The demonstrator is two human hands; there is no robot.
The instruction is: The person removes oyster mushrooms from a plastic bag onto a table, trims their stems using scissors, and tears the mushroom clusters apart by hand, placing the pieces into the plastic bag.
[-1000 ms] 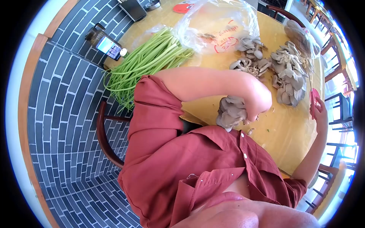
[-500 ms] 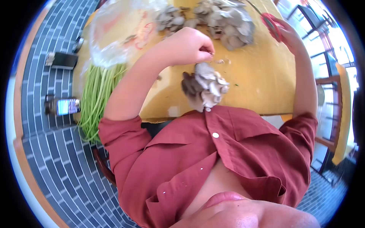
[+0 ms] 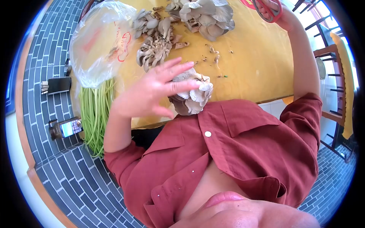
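Note:
My left hand (image 3: pixel 150 91), fingers spread, is over the left side of a grey oyster mushroom cluster (image 3: pixel 194 100) at the table's near edge. Its fingertips overlap the cluster in view; whether they touch it I cannot tell. At the upper right, my right hand (image 3: pixel 286 18) grips the red handles of scissors (image 3: pixel 274 14), whose blades are out of view. Farther back lie more mushrooms: a cluster with its cut base showing (image 3: pixel 156 47) and a larger broad-capped one (image 3: pixel 209 19). Small trimmings (image 3: pixel 216 57) are scattered between them and the near cluster.
A clear plastic bag with red print (image 3: pixel 95 49) lies on the yellow table (image 3: pixel 258 72), on the left. Long green stalks (image 3: pixel 95 114) extend below it. A lit phone (image 3: pixel 71 127) and a black holder (image 3: pixel 59 85) stand at the left edge. Chairs (image 3: pixel 330 81) are at right.
My left hand has opened from a curled shape and moved left and down to the near cluster. The scissors remain in my right hand, now higher in view. The camera view has shifted.

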